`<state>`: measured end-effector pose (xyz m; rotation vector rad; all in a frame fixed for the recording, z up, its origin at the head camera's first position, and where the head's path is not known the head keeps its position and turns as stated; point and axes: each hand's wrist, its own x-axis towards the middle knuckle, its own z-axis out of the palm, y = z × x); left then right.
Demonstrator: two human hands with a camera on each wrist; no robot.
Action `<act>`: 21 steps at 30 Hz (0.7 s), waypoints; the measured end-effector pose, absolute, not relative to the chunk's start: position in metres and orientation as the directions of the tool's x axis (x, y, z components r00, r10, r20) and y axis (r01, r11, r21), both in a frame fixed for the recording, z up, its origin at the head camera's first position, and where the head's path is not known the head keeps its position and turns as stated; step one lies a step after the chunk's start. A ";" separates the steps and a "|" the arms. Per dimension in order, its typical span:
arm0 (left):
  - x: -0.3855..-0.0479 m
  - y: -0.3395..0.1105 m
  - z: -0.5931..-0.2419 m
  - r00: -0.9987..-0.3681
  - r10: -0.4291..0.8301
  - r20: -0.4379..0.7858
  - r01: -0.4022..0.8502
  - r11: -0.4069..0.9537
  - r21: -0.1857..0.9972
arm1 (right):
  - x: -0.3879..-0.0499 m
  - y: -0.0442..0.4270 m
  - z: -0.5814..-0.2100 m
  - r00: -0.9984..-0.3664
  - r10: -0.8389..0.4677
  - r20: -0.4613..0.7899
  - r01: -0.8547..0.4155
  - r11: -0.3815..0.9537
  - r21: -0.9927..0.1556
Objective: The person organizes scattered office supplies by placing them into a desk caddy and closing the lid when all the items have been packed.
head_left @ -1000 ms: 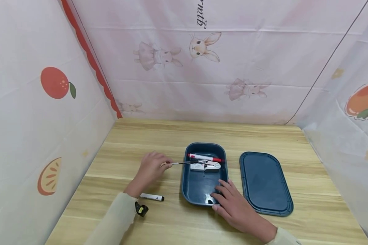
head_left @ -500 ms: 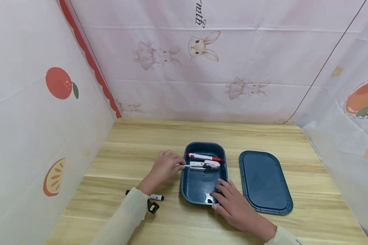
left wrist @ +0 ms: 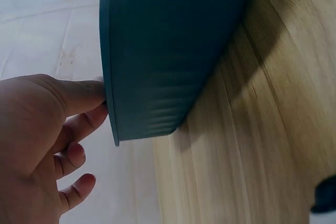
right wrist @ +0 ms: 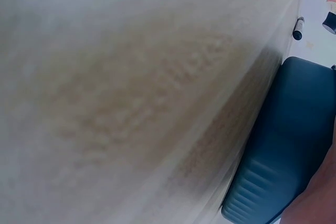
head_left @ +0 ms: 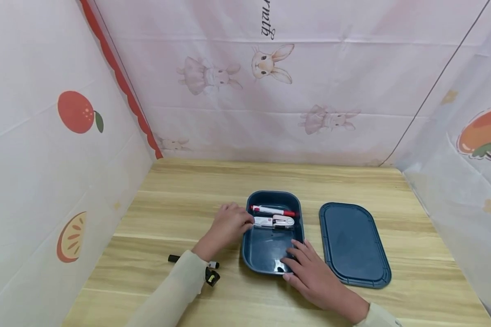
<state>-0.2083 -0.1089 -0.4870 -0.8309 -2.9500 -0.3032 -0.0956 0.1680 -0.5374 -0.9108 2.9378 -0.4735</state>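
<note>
The black-capped marker lies on the tabletop, to the left of the left grip and nearer the person, partly hidden beneath the left sleeve. Its long axis runs roughly crosswise, at an angle to the forearm above it. The left grip is much the nearer; a reach for it would mean drawing back towards the person.

The left grip's thumb and forefinger come together at the left rim of the blue box, their tips hidden, so I cannot tell whether they pinch anything. Just right of them, inside, lie a white case and, beyond it, a red-and-white pen, both crosswise. The right grip rests on the box's near right corner, fingers spread apart.
</note>
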 end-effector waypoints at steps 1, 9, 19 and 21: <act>-0.209 -0.107 -0.487 -0.846 0.521 0.111 0.533 0.832 0.154 | -0.095 0.168 -0.537 -0.828 -0.557 0.063 -0.549 0.782 -0.296; -0.214 -0.098 -0.490 -0.827 0.553 0.101 0.560 0.826 0.066 | -0.096 0.169 -0.538 -0.815 -0.569 0.107 -0.574 0.769 -0.281; -0.217 -0.084 -0.490 -0.833 0.552 0.034 0.551 0.834 -0.035 | -0.096 0.170 -0.538 -0.820 -0.565 0.094 -0.565 0.771 -0.295; -0.217 -0.082 -0.491 -0.832 0.553 0.033 0.551 0.832 -0.060 | -0.096 0.169 -0.538 -0.819 -0.567 0.089 -0.566 0.770 -0.294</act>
